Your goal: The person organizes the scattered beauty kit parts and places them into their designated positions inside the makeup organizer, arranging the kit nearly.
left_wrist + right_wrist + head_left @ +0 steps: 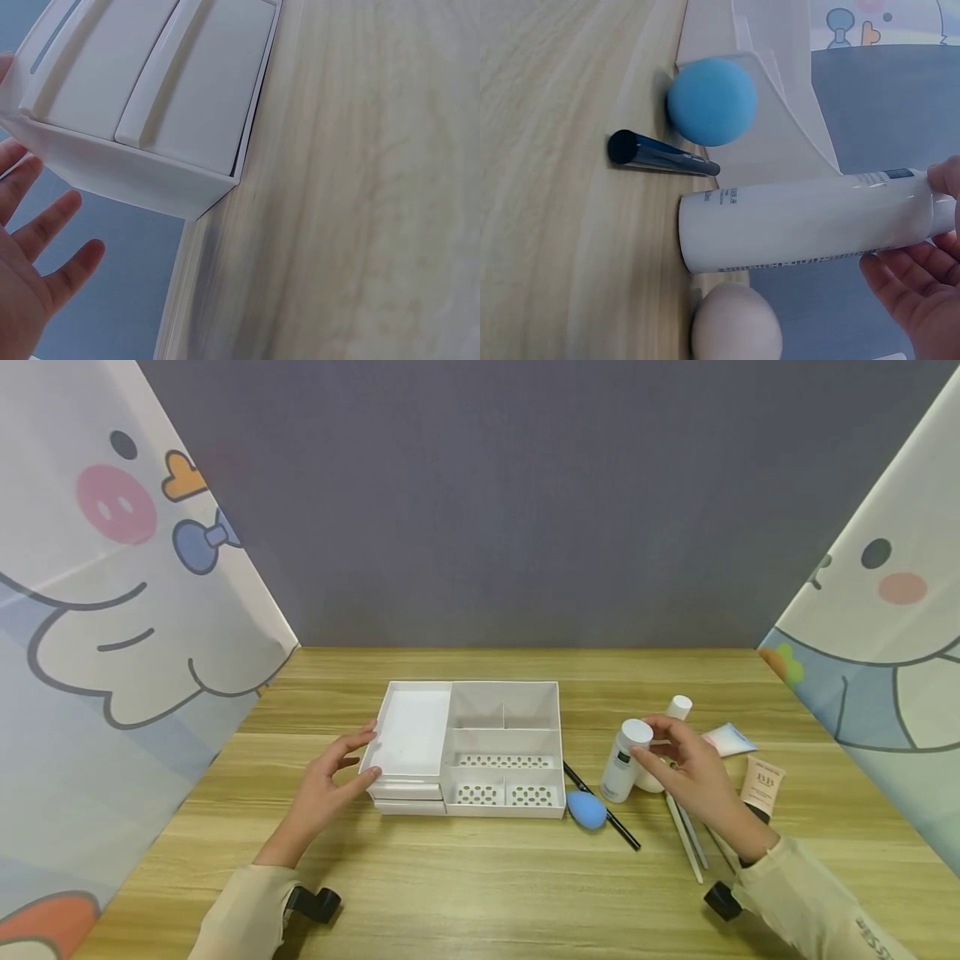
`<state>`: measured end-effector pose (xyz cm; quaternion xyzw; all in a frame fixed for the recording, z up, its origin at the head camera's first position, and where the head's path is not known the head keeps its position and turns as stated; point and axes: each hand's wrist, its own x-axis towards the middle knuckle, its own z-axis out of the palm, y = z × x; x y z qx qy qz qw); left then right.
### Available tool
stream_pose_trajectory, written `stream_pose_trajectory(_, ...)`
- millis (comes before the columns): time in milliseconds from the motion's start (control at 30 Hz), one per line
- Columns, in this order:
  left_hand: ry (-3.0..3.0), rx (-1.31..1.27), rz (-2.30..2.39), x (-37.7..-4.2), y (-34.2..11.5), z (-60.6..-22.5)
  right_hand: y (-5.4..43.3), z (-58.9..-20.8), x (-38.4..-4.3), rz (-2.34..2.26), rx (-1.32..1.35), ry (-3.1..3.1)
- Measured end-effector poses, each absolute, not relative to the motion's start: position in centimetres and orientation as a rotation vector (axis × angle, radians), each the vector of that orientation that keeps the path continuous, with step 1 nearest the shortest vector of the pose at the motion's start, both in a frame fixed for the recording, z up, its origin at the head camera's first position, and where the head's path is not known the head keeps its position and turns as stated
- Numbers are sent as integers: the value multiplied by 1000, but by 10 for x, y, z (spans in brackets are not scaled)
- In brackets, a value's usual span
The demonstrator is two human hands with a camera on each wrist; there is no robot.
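In the head view a white organizer box (411, 727) stands left of centre, with drawers on its left side and open compartments on its right. My left hand (322, 789) rests against the box's left side, thumb near the front corner; in the left wrist view the other fingers (71, 270) are spread loosely. A white bottle (619, 770) with a white cap stands right of the box. My right hand (701, 785) pinches it near the cap between thumb and fingers. A blue makeup sponge (712, 101) and a black pen (660, 154) lie between bottle and box.
A pale egg-shaped sponge (736, 326) sits beside the bottle. Behind my right hand is another white cap (679, 707). Further right lie a blue-and-white tube (729, 740), a beige BB tube (762, 783) and several thin sticks (684, 839). A grey panel (525, 510) closes the back.
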<state>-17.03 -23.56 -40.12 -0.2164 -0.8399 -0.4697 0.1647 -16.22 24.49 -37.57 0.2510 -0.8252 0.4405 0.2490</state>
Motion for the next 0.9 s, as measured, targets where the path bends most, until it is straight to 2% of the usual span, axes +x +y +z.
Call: stream_pose_trajectory(900,-2406,-592,-1352,-170,-236,-401,233,-326,-176,1217,710,-2240)
